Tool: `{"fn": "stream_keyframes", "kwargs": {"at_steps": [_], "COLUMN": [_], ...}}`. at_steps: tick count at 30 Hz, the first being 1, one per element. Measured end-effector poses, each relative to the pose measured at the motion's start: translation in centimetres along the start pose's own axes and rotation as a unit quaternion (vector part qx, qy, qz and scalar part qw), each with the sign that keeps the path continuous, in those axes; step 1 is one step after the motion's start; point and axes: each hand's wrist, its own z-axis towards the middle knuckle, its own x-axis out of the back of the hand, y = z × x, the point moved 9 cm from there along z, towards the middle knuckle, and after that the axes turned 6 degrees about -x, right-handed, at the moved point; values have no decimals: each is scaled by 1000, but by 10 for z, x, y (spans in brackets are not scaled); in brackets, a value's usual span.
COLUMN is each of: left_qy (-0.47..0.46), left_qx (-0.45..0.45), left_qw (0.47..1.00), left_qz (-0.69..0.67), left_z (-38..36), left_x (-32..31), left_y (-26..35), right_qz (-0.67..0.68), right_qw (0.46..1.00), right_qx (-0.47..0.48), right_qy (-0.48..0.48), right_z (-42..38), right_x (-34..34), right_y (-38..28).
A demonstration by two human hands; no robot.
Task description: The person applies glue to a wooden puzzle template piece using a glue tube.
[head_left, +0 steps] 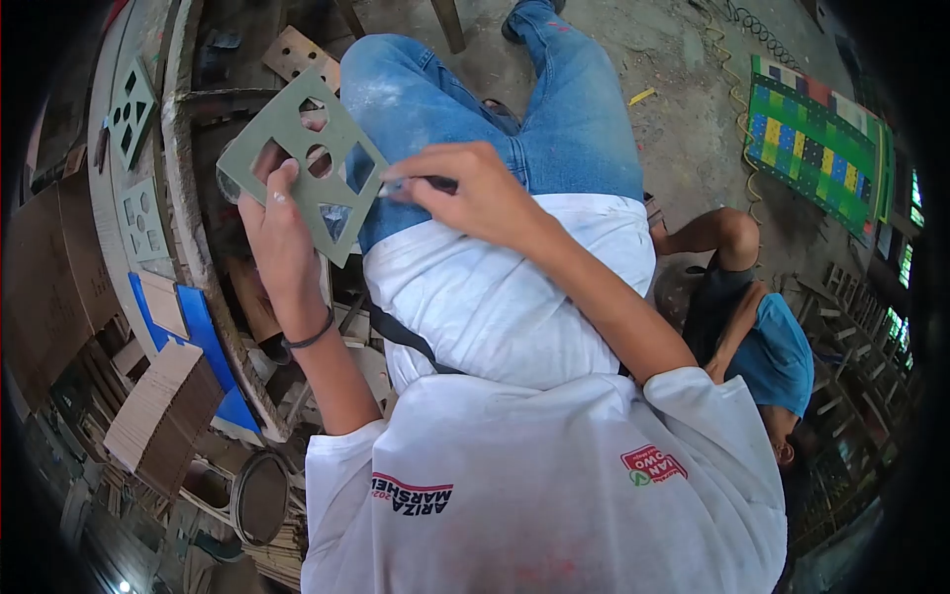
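My left hand (272, 233) grips a flat grey-green board (280, 117) by its near left edge, thumb on top beside a cut-out. The square board is tilted over my left thigh and has several shaped holes, among them a triangle and a hexagon. At the board's right edge, my right hand (480, 193) is closed around a slim dark tool (441, 184). A pale tip (394, 188) shows at its front, close to the board's corner. The fingers hide most of the tool, so I cannot tell its kind.
Two similar boards, one green (131, 114) and one pale (144, 220), lie on the ledge at left. A brown board (297, 57) with holes lies beyond my knee. Folded cardboard (163, 416) rests near a blue sheet (203, 342). A person in blue (782, 342) sits at right.
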Motion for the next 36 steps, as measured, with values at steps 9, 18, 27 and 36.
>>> {"fn": "stream_keyframes", "kwargs": {"at_steps": [9, 18, 27, 36], "left_qy": [23, -1, 16, 0], "left_qx": [11, 19, 12, 4], "left_qw": [997, 997, 1000, 1000], "left_qz": [-77, -81, -6, -29], "left_z": [0, 11, 12, 15], "left_x": [-12, -16, -14, -18], "left_y": [4, -3, -4, -4], "right_qz": [-14, -159, -127, -75], "right_qw": [1000, 985, 990, 993], "right_qx": [18, 62, 61, 90], "right_qy": [-8, 6, -6, 1], "right_z": [7, 7, 8, 5], "right_x": [-19, -26, -25, -23], "right_y": [-13, -17, -7, -5]}}
